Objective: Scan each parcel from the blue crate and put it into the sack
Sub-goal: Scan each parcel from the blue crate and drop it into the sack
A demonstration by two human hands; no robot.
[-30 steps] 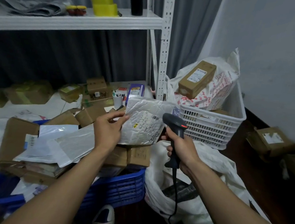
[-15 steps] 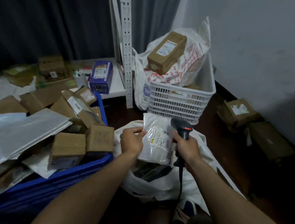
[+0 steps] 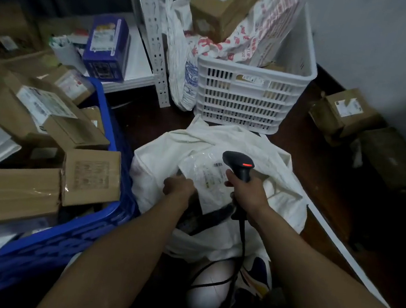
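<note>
Progress check: you're at the drop-off end of one cycle, nowhere near the end of the job.

The flat white plastic mailer parcel (image 3: 209, 180) is right over the open mouth of the big white fabric sack (image 3: 279, 162), label side up and tilted, with its lower edge dipping into the opening. Your left hand (image 3: 179, 188) has it by the near-left edge, fingers curled under and clamped on the plastic, though the fingertips themselves are hidden. Your right hand (image 3: 249, 193) is wrapped tight round the handle of the black handheld barcode scanner (image 3: 240, 164), just beside the parcel's right edge, with a red light showing on its head and the cable hanging down. I can't tell from this shot alone whether the label got read. Given the parcel is already at the sack, I'd guess yes.

Done so far: at least one dark flat packet (image 3: 204, 220) is sitting inside the sack under the mailer, so a few have gone in. How many, no idea, since the sack hides most of it.

Left to do: lots. The blue plastic crate (image 3: 110, 118) on your left is heaped with brown cardboard boxes (image 3: 90, 179) and some flat white mailers, piled above the rim. So let go of this one, then it's back to the crate, over and over.
</note>
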